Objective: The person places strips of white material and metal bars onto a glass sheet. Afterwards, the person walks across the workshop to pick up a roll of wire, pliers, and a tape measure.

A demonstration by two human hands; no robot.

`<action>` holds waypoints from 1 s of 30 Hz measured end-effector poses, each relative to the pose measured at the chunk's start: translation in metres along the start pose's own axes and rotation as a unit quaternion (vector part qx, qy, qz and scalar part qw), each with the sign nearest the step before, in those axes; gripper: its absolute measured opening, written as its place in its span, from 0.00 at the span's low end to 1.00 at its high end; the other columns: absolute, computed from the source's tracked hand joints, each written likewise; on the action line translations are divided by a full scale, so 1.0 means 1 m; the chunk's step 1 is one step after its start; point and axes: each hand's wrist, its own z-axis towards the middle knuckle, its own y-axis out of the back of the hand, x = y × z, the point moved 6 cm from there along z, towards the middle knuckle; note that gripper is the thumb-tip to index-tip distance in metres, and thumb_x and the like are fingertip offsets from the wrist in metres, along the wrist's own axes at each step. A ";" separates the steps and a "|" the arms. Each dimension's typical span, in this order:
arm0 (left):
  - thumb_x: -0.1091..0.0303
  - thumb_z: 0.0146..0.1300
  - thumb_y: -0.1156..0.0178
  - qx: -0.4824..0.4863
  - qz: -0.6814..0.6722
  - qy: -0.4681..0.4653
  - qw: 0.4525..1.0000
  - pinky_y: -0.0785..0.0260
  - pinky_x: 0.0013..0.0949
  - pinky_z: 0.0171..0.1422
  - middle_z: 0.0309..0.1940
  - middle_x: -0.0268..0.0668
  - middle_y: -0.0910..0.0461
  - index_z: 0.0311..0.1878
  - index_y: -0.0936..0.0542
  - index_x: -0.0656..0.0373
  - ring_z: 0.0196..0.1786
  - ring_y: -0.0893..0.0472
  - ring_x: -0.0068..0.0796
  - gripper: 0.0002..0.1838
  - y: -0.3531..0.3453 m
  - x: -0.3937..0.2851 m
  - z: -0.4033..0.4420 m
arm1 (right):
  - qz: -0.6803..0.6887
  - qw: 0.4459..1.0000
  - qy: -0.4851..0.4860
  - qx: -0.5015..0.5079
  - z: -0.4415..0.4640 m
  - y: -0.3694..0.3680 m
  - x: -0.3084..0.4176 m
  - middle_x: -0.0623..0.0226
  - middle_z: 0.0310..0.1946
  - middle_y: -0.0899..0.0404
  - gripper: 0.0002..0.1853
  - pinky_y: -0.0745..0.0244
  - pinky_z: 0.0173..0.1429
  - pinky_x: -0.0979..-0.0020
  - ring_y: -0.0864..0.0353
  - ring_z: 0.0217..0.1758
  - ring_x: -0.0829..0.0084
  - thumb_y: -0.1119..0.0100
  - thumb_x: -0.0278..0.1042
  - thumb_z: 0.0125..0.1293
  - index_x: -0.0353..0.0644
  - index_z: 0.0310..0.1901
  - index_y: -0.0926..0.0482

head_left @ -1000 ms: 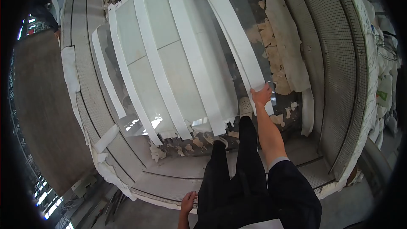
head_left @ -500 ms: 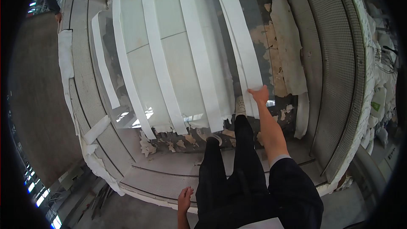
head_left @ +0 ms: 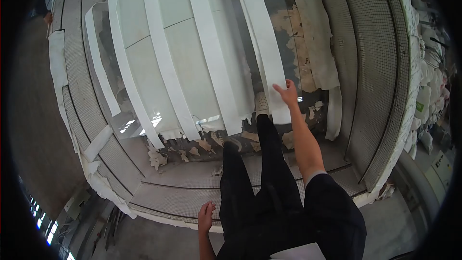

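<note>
My right hand (head_left: 288, 92) is closed on the right edge of a long white strip (head_left: 270, 62), near its lower end, with the thumb over its face. The strip lies lengthwise along the right side of a glass sheet (head_left: 185, 62). Other white strips (head_left: 210, 48) run roughly parallel over the glass, towards the left. Down beside my left leg hangs my left hand (head_left: 206, 215), its fingers loosely bent and nothing visible in it. My right shoe (head_left: 261, 103) is partly under the held strip's left edge.
Metal walls with mesh panels (head_left: 370, 67) surround the glass. A rolled, worn sheet (head_left: 315, 33) lies to the right, with torn scraps (head_left: 204, 145) by my feet. Ragged white lining (head_left: 98, 183) covers the left rim. Another person's hand (head_left: 48, 18) is at the upper left.
The whole view has shifted, so the glass and strips appear farther left and higher. My right hand stays at the same strip's edge; my left hand remains low by my leg.
</note>
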 end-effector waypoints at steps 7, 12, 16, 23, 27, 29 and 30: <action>0.52 0.73 0.55 -0.015 -0.007 -0.006 1.000 0.33 0.32 0.54 0.50 0.38 0.21 0.59 0.27 0.59 0.51 0.22 0.27 0.22 -0.004 0.004 -0.006 | -0.200 0.978 -0.052 0.007 -0.011 -0.029 -0.003 0.54 0.45 0.18 0.39 0.26 0.55 0.62 0.19 0.48 0.56 0.22 0.52 0.39 0.35 0.50 0.23; 0.50 0.72 0.53 -0.020 -0.029 -0.026 0.999 0.33 0.31 0.53 0.49 0.38 0.20 0.59 0.27 0.59 0.50 0.22 0.27 0.24 -0.002 0.012 -0.017 | 0.044 0.973 -0.139 0.181 -0.034 -0.051 0.013 0.61 0.44 0.17 0.27 0.26 0.51 0.65 0.18 0.46 0.68 0.27 0.47 0.49 0.37 0.47 0.19; 0.50 0.71 0.51 -0.049 -0.082 -0.058 0.994 0.33 0.28 0.49 0.47 0.39 0.20 0.57 0.26 0.62 0.48 0.21 0.27 0.24 0.002 0.013 -0.025 | 0.202 0.924 -0.222 0.238 -0.076 -0.013 0.077 0.63 0.47 0.21 0.26 0.26 0.52 0.64 0.20 0.45 0.67 0.31 0.40 0.56 0.37 0.53 0.24; 0.46 0.69 0.50 -0.050 -0.153 -0.067 0.985 0.33 0.31 0.49 0.47 0.36 0.20 0.56 0.26 0.58 0.48 0.22 0.26 0.25 0.005 0.041 -0.019 | 0.280 0.894 -0.145 0.318 -0.119 0.050 0.234 0.62 0.43 0.21 0.21 0.22 0.48 0.66 0.20 0.44 0.70 0.38 0.35 0.62 0.37 0.54 0.28; 0.46 0.68 0.49 -0.054 -0.212 -0.065 0.974 0.34 0.33 0.48 0.45 0.35 0.20 0.55 0.26 0.58 0.47 0.22 0.26 0.25 0.002 0.064 -0.012 | 0.211 0.908 -0.110 0.345 -0.108 0.063 0.255 0.63 0.44 0.21 0.21 0.21 0.46 0.66 0.19 0.43 0.70 0.38 0.37 0.63 0.37 0.54 0.28; 0.47 0.68 0.48 -0.066 -0.256 -0.052 0.963 0.32 0.30 0.43 0.44 0.36 0.20 0.53 0.25 0.59 0.45 0.21 0.27 0.23 0.001 0.079 -0.011 | 0.222 0.918 -0.087 0.317 -0.093 0.061 0.242 0.61 0.43 0.20 0.21 0.21 0.45 0.64 0.18 0.41 0.69 0.38 0.39 0.63 0.35 0.53 0.27; 0.47 0.68 0.48 -0.064 -0.258 -0.051 0.963 0.32 0.30 0.43 0.44 0.36 0.20 0.53 0.25 0.59 0.45 0.21 0.27 0.23 -0.001 0.087 -0.013 | 0.218 0.919 -0.086 0.316 -0.093 0.063 0.240 0.61 0.43 0.20 0.21 0.21 0.45 0.64 0.18 0.41 0.69 0.38 0.39 0.63 0.35 0.53 0.27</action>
